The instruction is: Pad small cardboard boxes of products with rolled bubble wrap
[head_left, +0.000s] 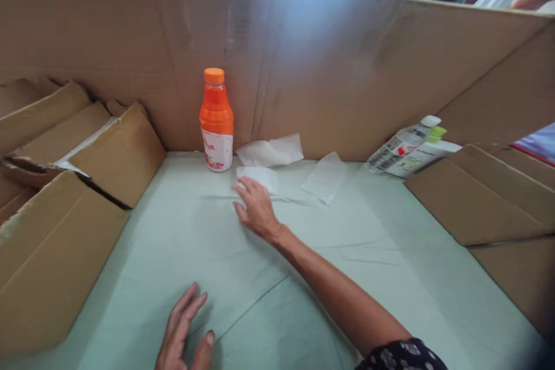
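Observation:
My right hand (pixel 255 208) reaches forward over the pale green cloth (pixel 329 277), fingers spread and flat, its fingertips touching a folded white tissue (pixel 260 176). An orange bottle (pixel 216 121) with an orange cap stands upright just beyond and left of that hand. My left hand (pixel 184 332) lies open and flat on the cloth near the bottom edge, holding nothing. Two more white tissues lie near the back wall: a crumpled tissue (pixel 269 152) beside the bottle and a flat tissue (pixel 325 177) to the right.
A tall cardboard wall (pixel 325 63) closes the back. Cardboard box flaps (pixel 78 144) stand at the left and cardboard flaps (pixel 489 196) at the right. A clear bottle (pixel 401 144) and a white green-capped bottle (pixel 422 153) lie on their sides at the back right.

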Motion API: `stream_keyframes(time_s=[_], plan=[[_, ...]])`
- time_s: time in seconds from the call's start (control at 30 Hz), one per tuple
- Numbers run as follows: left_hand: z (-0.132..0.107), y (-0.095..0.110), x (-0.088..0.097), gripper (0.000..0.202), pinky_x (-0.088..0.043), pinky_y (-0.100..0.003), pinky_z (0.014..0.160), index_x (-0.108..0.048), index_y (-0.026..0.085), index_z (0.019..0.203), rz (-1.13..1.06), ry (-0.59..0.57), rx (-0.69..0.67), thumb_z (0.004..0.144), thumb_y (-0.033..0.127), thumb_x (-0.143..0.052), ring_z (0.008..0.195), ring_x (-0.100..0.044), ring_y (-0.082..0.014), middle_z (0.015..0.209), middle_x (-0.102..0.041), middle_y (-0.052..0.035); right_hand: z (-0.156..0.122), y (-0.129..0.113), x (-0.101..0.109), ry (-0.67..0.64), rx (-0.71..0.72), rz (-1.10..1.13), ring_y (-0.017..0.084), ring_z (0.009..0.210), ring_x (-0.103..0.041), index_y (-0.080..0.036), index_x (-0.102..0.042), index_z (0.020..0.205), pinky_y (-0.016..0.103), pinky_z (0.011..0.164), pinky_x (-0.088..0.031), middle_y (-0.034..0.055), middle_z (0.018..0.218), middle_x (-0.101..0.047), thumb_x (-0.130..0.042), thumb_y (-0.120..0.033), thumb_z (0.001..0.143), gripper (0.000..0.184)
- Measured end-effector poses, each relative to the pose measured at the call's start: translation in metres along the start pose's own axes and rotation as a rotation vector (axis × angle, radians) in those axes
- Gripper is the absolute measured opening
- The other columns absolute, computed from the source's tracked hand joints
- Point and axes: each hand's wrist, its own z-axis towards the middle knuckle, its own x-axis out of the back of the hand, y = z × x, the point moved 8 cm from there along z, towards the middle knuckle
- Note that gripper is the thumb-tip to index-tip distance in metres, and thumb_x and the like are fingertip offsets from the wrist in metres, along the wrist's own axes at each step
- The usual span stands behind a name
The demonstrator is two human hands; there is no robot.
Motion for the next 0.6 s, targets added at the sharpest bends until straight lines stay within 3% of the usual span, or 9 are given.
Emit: stream_keyframes(time_s=[0.03, 0.1, 0.2, 0.3, 0.43, 0.53, 0.6], plan=[[0.006, 0.013, -0.013, 0.037, -0.061, -0.043, 0.091, -0.07, 0.024, 0.12, 0.021, -0.074, -0.009, 0.089, 0.038, -0.055, 0.13, -0.056, -0.0333, 0.141, -0.058, -0.0117, 0.007, 0.023, 0.008, 0.006, -0.057, -0.076, 0.031, 0.142, -0.037, -0.016, -0.058, 0.136, 0.048, 0.112, -0.032, 0.0161, 0.152, -0.047, -0.063, -0.02, 0.086, 0.05], [0.017, 0.034, -0.037, 0.038, -0.064, -0.031, 0.064, -0.07, 0.024, 0.122, 0.029, -0.192, -0.036, 0.09, 0.036, -0.052, 0.129, -0.057, -0.0324, 0.143, -0.057, -0.0117, 0.017, 0.059, 0.016, -0.021, -0.137, -0.168, 0.033, 0.135, -0.043, -0.015, -0.063, 0.129, 0.046, 0.106, -0.035, 0.0166, 0.144, -0.056, -0.067, -0.023, 0.085, 0.045], [0.031, 0.053, -0.065, 0.037, -0.058, -0.024, 0.051, -0.069, 0.025, 0.123, 0.057, -0.278, -0.118, 0.091, 0.032, -0.052, 0.13, -0.056, -0.0313, 0.145, -0.056, -0.0112, 0.013, 0.096, 0.026, -0.042, -0.173, -0.179, 0.029, 0.113, -0.057, -0.017, -0.073, 0.102, 0.041, 0.096, -0.039, 0.0123, 0.112, -0.072, -0.064, -0.022, 0.088, 0.017], [0.041, 0.057, -0.084, 0.036, -0.061, -0.028, 0.058, -0.067, 0.026, 0.126, 0.159, -0.293, -0.239, 0.093, 0.031, -0.052, 0.125, -0.059, -0.0293, 0.144, -0.057, -0.0114, -0.008, 0.122, 0.052, 0.027, -0.222, -0.194, 0.03, 0.112, -0.055, -0.015, -0.072, 0.101, 0.043, 0.097, -0.035, 0.0135, 0.109, -0.072, -0.056, -0.019, 0.092, 0.018], [0.044, 0.059, -0.089, 0.031, -0.058, -0.043, 0.092, -0.067, 0.026, 0.12, 0.292, -0.21, -0.503, 0.092, 0.026, -0.055, 0.122, -0.06, -0.0273, 0.137, -0.062, -0.0101, -0.033, 0.139, 0.084, 0.205, -0.27, -0.21, 0.032, 0.119, -0.05, -0.013, -0.069, 0.109, 0.048, 0.102, -0.03, 0.0174, 0.121, -0.067, -0.051, -0.018, 0.095, 0.023], [0.04, 0.061, -0.087, 0.029, -0.053, -0.045, 0.098, -0.068, 0.026, 0.117, 0.328, -0.174, -0.658, 0.091, 0.024, -0.058, 0.121, -0.059, -0.0274, 0.134, -0.064, -0.0092, -0.039, 0.135, 0.068, 0.097, -0.212, -0.171, 0.03, 0.116, -0.055, -0.014, -0.07, 0.107, 0.046, 0.101, -0.034, 0.0153, 0.117, -0.069, -0.059, -0.018, 0.09, 0.02], [0.04, 0.058, -0.087, 0.029, -0.052, -0.044, 0.098, -0.067, 0.026, 0.118, 0.34, -0.192, -0.679, 0.091, 0.026, -0.058, 0.121, -0.059, -0.0274, 0.134, -0.064, -0.0087, -0.049, 0.135, 0.058, 0.038, -0.204, -0.162, 0.026, 0.118, -0.056, -0.018, -0.069, 0.116, 0.041, 0.101, -0.037, 0.0116, 0.123, -0.069, -0.064, -0.023, 0.089, 0.027]])
